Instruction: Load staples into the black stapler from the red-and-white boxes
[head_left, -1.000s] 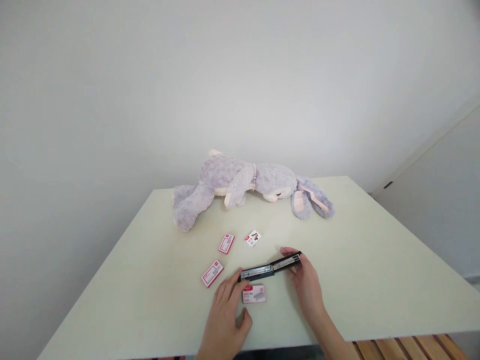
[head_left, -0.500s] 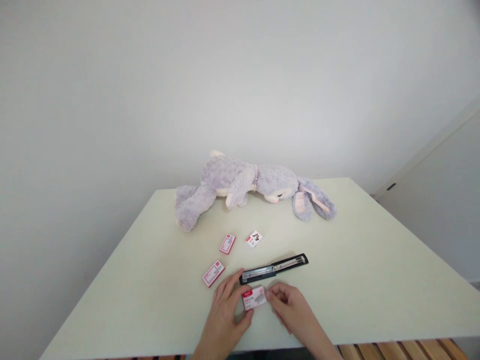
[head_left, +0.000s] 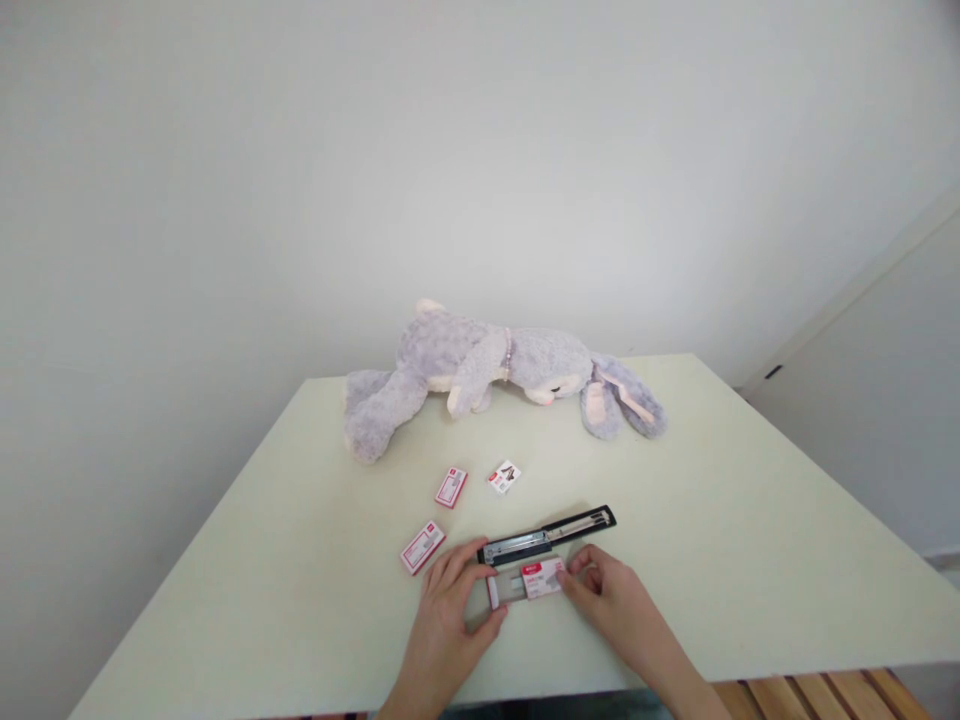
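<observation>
A small red-and-white staple box (head_left: 541, 578) is between my hands near the table's front edge, with its inner tray (head_left: 501, 590) slid out to the left. My left hand (head_left: 444, 620) holds the tray end, thumb below and fingers above. My right hand (head_left: 611, 600) pinches the box's outer sleeve at its right end. Just behind the box lies a black stapler (head_left: 547, 535), opened flat, its metal channel facing up.
Three more small staple boxes lie on the pale table (head_left: 750, 540): one (head_left: 422, 547) at the left, one (head_left: 451, 487) further back, one (head_left: 505, 476) beside it. A grey plush rabbit (head_left: 495, 370) lies along the far edge by the white wall.
My right hand left the stapler's far end and came to the staple box. Both hands then pulled the box apart, the sleeve sliding right off the tray.
</observation>
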